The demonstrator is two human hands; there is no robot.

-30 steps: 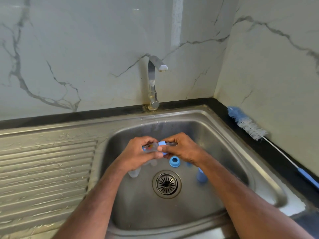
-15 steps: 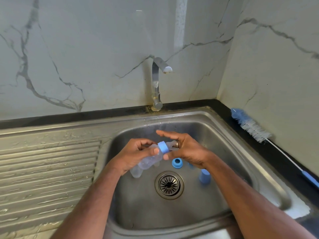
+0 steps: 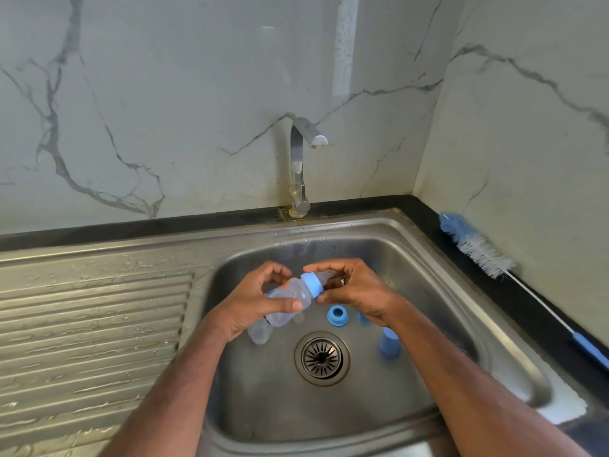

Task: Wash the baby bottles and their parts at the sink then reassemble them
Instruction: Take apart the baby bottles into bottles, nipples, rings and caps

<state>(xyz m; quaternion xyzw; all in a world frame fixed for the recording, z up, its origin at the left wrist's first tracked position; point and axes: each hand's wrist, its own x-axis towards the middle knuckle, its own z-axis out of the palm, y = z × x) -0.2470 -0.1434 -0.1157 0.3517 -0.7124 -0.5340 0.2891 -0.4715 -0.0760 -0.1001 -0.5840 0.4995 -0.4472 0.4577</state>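
Left hand [image 3: 253, 300]: curled around the body of a clear baby bottle [image 3: 291, 300], thumb laid across its front, fingers behind; firm grasp.

Right hand [image 3: 354, 290]: fingers arched over the bottle's top end, thumb and fingertips pinching the blue collar ring [image 3: 312, 284]; a ring shows on one finger. Clear teat [image 3: 326, 276] projects from the collar toward the right palm.

Baby bottle: held above the basin of the steel sink [image 3: 438, 268], tilted, base lower left, teat end upper right; coloured print partly visible on its side.

Sink floor, loose parts:
- second clear bottle [image 3: 260, 333], below the left hand, partly hidden by it;
- blue collar ring, loose [image 3: 337, 315], just above the drain strainer [image 3: 322, 358];
- blue cap [image 3: 390, 347], beside the right forearm, right of the drain;
- another blue piece [image 3: 363, 317] under the right wrist, too hidden to identify.

Faucet [image 3: 301, 166]: at the back rim, no water visible.

Bottle brush [image 3: 478, 250]: blue-and-white bristles, lying on the dark counter against the right wall, handle running toward the viewer.

Drainboard [image 3: 89, 318]: left of the basin, ribbed, wet.
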